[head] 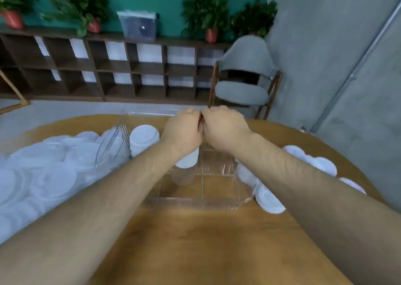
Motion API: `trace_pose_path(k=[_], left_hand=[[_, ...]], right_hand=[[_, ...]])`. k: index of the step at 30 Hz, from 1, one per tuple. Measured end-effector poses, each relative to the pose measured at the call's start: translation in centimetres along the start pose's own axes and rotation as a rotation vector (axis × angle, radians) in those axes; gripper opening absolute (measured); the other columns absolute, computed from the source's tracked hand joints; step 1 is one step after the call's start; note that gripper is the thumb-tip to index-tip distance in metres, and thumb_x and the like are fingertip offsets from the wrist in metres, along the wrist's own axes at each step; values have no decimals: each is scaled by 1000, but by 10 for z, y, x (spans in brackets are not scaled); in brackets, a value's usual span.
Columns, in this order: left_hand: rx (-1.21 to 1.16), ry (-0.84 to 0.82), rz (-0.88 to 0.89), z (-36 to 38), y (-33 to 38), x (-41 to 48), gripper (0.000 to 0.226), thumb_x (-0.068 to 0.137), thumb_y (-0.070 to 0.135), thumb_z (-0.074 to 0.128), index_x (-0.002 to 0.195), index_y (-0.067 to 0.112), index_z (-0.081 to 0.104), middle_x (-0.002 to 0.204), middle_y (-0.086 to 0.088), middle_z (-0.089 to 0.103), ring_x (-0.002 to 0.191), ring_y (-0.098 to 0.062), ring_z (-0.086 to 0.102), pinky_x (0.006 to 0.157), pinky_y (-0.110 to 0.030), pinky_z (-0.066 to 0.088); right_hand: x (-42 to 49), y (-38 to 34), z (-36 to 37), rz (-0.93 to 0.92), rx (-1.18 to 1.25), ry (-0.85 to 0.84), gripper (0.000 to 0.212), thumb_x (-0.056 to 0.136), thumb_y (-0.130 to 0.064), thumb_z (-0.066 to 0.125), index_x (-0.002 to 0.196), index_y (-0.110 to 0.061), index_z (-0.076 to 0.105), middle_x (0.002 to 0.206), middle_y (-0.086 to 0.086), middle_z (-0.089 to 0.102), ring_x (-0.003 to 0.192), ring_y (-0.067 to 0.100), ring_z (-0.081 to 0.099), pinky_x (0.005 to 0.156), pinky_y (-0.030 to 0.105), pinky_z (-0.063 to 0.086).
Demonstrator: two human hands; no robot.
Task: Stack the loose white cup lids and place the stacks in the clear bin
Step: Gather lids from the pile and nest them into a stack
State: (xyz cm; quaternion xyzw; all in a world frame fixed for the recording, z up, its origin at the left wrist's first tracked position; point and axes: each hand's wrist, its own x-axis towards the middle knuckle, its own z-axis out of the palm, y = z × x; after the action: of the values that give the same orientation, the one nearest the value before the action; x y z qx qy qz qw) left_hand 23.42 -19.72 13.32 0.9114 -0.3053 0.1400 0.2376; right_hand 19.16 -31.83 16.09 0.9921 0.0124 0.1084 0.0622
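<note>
Both hands meet over the far half of the clear bin (195,202) — left hand (184,130) and right hand (223,128) pressed knuckle to knuckle, fingers curled down and closed around a stack of white lids (188,160), whose lower end pokes out below the left wrist. The fingertips are hidden, so exactly how each hand shares the load can't be told, but the stack sits more under the left hand. Its long axis runs roughly vertical, tilted slightly, bottom end hanging above the bin floor, not resting on it as far as I can see. So the drop is straight down from the grip; I'd judge it needs only lowering and letting go. A second finished stack (144,139) stands in the bin's far-left corner, just beside the held one — watch the clearance there. Loose lids (52,176) cover the wooden table (195,241) left of the bin; a smaller bunch (269,200) lies right of it, touching the near-right corner. Left pile is the bigger job, nearer the left hand.
</note>
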Motion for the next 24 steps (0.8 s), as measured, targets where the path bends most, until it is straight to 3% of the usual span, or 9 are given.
trace_pose_path(k=[3, 6, 10, 13, 19, 24], left_hand=[[-65, -78, -76, -10, 17, -2, 21, 100, 22, 48, 102, 7, 63, 105, -17, 65, 95, -38, 60, 68, -37, 38], [-110, -89, -49, -17, 41, -15, 21, 99, 19, 48, 105, 7, 65, 107, -15, 66, 98, -35, 60, 72, -37, 43], [-167, -20, 41, -5, 59, -39, 18, 99, 19, 48, 96, 9, 62, 98, -7, 63, 92, -28, 57, 76, -43, 47], [-176, 60, 111, 12, 70, -63, 17, 99, 21, 48, 94, 12, 62, 94, -3, 59, 87, -25, 55, 75, -43, 49], [-159, 95, 260, 16, 129, -111, 16, 99, 18, 50, 87, 12, 59, 86, -5, 56, 83, -29, 53, 73, -48, 46], [-61, 30, 306, 53, 143, -170, 14, 96, 25, 53, 93, 19, 65, 92, 4, 59, 92, -23, 55, 77, -40, 41]], right_hand=[[-16, 6, -18, 63, 108, -46, 25, 94, -24, 51, 117, -20, 60, 116, 5, 67, 111, 32, 60, 91, 41, 47], [-45, 15, -20, 79, 234, 61, 24, 91, -17, 51, 107, -11, 68, 106, 9, 71, 105, 36, 61, 93, 42, 41], [-86, 24, -4, 119, 249, 268, 26, 96, -19, 46, 105, -10, 68, 107, 8, 69, 109, 32, 54, 81, 35, 26], [-116, 29, 9, 100, 225, 398, 20, 96, -19, 48, 95, -11, 67, 95, 5, 66, 98, 29, 52, 76, 32, 19], [-194, 41, 5, 240, 347, 490, 21, 90, -20, 51, 79, -9, 64, 80, 5, 64, 83, 30, 54, 72, 43, 42], [-281, 50, 42, 221, 467, 361, 22, 95, -24, 47, 83, -13, 62, 79, 2, 61, 77, 24, 53, 71, 45, 44]])
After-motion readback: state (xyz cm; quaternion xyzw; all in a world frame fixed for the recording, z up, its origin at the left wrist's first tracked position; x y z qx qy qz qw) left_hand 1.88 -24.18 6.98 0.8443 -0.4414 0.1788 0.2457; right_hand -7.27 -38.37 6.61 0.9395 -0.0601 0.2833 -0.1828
